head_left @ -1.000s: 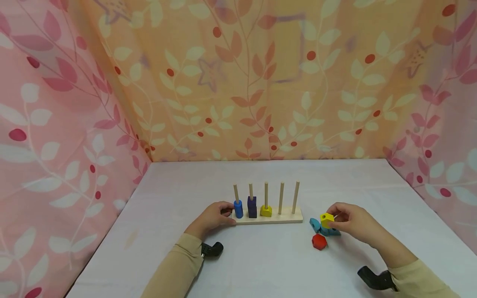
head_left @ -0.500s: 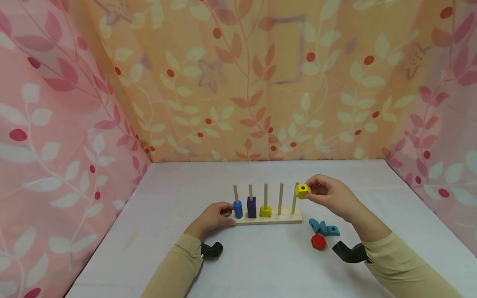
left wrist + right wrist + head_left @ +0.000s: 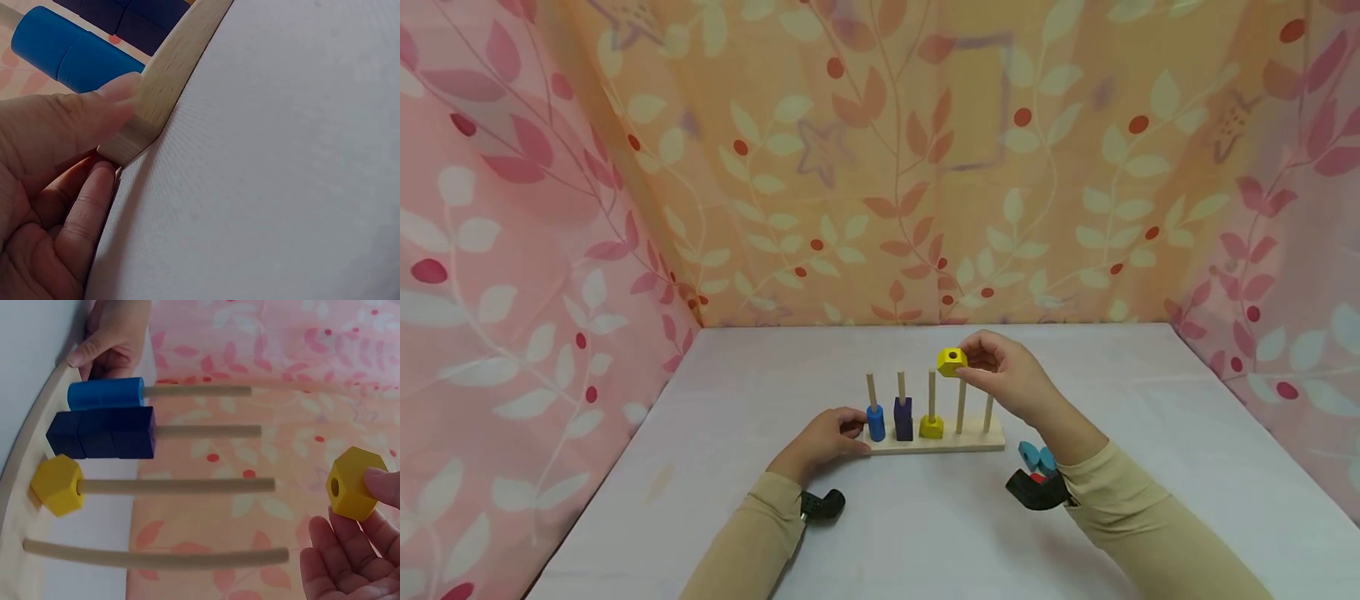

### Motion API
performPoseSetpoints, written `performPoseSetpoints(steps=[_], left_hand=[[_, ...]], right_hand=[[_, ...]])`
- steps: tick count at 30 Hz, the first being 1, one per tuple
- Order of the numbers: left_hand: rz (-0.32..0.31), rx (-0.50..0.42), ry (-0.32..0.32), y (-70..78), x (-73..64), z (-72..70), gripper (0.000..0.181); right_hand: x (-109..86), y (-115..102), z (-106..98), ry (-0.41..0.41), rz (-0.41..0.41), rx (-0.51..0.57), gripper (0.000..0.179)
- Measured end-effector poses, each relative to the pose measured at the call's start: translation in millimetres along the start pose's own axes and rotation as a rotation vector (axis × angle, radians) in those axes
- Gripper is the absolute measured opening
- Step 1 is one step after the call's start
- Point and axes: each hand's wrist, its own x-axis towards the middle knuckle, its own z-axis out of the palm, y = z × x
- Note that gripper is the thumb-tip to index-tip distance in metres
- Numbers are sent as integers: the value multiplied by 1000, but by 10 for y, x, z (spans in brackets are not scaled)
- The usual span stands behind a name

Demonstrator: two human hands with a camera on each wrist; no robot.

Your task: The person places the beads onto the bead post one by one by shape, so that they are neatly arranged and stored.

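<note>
My right hand (image 3: 1011, 379) pinches a yellow angular block (image 3: 946, 363) with a round hole through it. In the head view the block hangs just above and right of the third peg's top; in the right wrist view its hole faces that peg (image 3: 181, 485), with a gap between them. On the wooden peg board (image 3: 977, 442), blue cylinders (image 3: 106, 394) sit on the first peg and dark purple square blocks (image 3: 100, 433) on the second. Another yellow block (image 3: 59, 485) lies at the third peg's foot. My left hand (image 3: 823, 442) grips the board's left end, thumb (image 3: 75, 119) against its corner.
Right of the board lie teal blocks (image 3: 1028, 454) and a red block (image 3: 1037, 477), partly covered by the black wrist camera (image 3: 1037, 492). The fourth peg (image 3: 961, 408) carries nothing. Patterned curtains (image 3: 820, 208) enclose the white table (image 3: 910, 533).
The right hand has lifted the yellow block from beside the teal blocks and carried it left and up, past the two right pegs, towards the third. The left hand stays on the board.
</note>
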Motion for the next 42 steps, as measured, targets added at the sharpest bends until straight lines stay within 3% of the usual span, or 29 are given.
performPoseSetpoints(steps=[10, 21, 42], left_hand=[[16, 22, 1, -29, -1, -8, 54], [-6, -10, -3, -41, -12, 11, 53], [14, 9, -7, -20, 0, -3, 53]], right_hand=[[154, 60, 247, 76, 33, -23, 22], [173, 136, 320, 96, 88, -51, 23], [141, 243, 402, 136, 136, -24, 25]])
